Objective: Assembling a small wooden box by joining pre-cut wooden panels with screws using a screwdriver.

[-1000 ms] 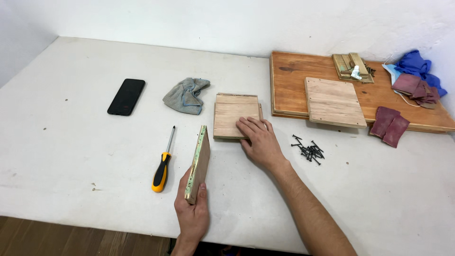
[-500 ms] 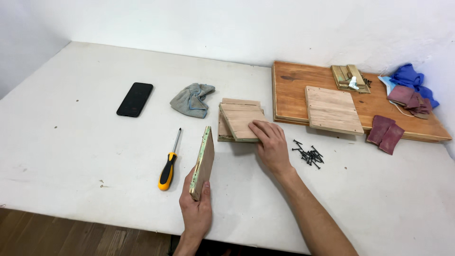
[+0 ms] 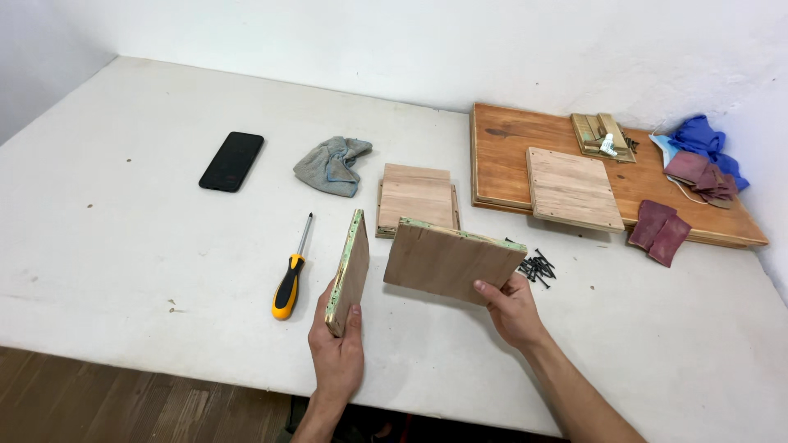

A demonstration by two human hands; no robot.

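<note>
My left hand [image 3: 338, 349] grips a small wooden panel [image 3: 349, 271] by its near end and holds it on edge above the white table [image 3: 148, 254]. My right hand [image 3: 513, 310] holds a second wooden panel [image 3: 451, 260] by its lower right corner, tilted up with its flat face toward me. The two panels are close together but apart. Behind them a short stack of similar panels [image 3: 416, 199] lies flat on the table.
A yellow-and-black screwdriver [image 3: 291, 272] lies left of my left hand. A pile of dark screws [image 3: 535, 266], a grey rag [image 3: 332, 164] and a black phone [image 3: 231, 161] are nearby. At back right, a large wooden board [image 3: 509, 156] carries a square panel [image 3: 573, 188], small parts, sanding pads and blue gloves.
My right hand has lifted a panel off the flat stack and brought it toward me, raised and tilted. The left hand still holds its panel on edge.
</note>
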